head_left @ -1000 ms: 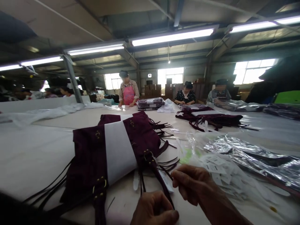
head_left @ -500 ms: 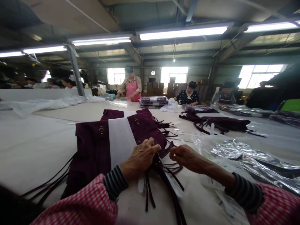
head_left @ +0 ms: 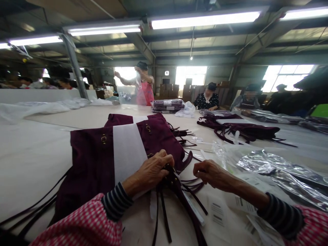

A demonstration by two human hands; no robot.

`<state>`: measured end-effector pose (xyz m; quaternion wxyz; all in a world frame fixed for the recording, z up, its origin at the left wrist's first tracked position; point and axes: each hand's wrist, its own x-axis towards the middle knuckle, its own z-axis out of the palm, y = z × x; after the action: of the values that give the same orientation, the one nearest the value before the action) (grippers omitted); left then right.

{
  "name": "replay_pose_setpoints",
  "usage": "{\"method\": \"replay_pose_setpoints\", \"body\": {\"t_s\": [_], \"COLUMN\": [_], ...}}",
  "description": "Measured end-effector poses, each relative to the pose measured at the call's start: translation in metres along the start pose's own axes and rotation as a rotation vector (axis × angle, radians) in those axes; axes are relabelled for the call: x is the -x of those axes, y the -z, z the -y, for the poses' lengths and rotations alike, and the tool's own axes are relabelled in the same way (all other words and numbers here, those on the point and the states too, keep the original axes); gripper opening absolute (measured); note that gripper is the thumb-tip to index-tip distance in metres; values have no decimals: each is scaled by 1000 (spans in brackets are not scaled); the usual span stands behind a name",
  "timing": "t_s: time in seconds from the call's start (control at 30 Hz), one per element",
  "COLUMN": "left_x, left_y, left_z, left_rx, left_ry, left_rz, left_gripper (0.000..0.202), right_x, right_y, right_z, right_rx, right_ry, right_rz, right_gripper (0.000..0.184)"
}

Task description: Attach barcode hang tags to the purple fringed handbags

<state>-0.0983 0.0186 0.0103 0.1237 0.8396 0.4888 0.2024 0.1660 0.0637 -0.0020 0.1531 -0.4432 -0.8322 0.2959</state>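
A dark purple fabric bag point(head_left: 91, 167) with small metal buckles lies in front of me, a white paper band point(head_left: 128, 150) around it. My left hand point(head_left: 155, 171) is closed on the bag's strap point(head_left: 176, 184) at the right end, where metal studs show. Thin dark cords point(head_left: 164, 215) and a white tag point(head_left: 193, 206) hang beside the strap. To the right, my right hand point(head_left: 211, 172) is held above the table with its fingers curled together. Whatever may be between those fingertips is hidden. A second purple bag point(head_left: 118, 119) lies behind the first.
Clear plastic bags point(head_left: 276, 167) and printed labels point(head_left: 217, 213) lie at the right. Another purple bag point(head_left: 238, 126) lies beyond them. Farther back are wrapped bags in a stack point(head_left: 167, 106), a person in a pink apron point(head_left: 145, 92) and a seated person in dotted clothing point(head_left: 206, 99).
My right hand has moved a little right, away from my left hand, which stays on the strap. The person in the pink apron has raised both arms with clear plastic.
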Motion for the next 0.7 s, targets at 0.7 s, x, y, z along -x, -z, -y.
{"method": "replay_pose_setpoints", "body": {"t_s": [0.7], "left_x": [7], "left_y": [-15], "left_z": [1], "left_rx": [-94], "left_ry": [-27], "left_rz": [-136], "left_gripper": [18], "right_x": [-23], "right_y": [-23], "right_z": [16], "right_rx": [-319], "right_ry": [-7], "right_rz": [115], "right_gripper": [16]}}
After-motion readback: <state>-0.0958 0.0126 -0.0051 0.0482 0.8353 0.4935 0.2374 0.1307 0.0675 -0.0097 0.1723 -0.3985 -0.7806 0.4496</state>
